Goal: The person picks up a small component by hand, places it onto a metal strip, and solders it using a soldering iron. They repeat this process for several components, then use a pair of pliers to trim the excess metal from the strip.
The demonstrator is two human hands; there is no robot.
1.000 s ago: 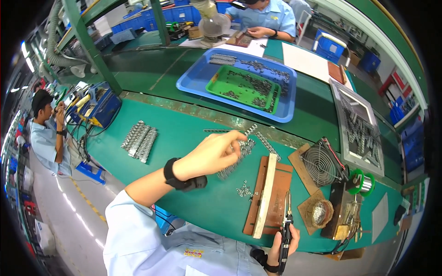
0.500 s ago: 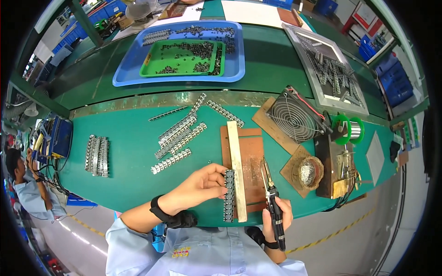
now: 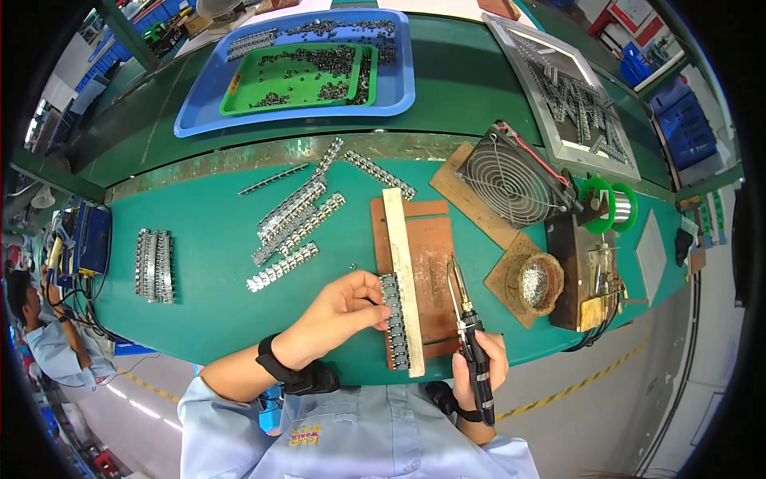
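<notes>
My left hand [image 3: 339, 316] is closed, thumb and fingers pinching a dark strip of small metal-cased components [image 3: 396, 335]. That strip lies along the left side of a pale wooden bar [image 3: 404, 275], which rests on a brown board [image 3: 433, 275]. On the right, my right hand [image 3: 488, 366] grips the black handle of a soldering iron [image 3: 474, 343]. Its metal tip points up and away, over the board's right edge and apart from the strip. Beyond my left hand, several similar silvery strips [image 3: 291, 215] lie loosely on the green mat.
Right of the board stand a fan [image 3: 515, 180], a round bowl of silvery bits [image 3: 539, 286], a solder spool [image 3: 614, 206] and a soldering stand [image 3: 565, 275]. Further back are a blue tray [image 3: 403, 88] and a grey frame [image 3: 550, 144] of strips. More strips [image 3: 155, 266] sit left.
The whole view has shifted, so bench and hands appear slightly higher and further left. Both hands keep their holds, with no clear movement against the board.
</notes>
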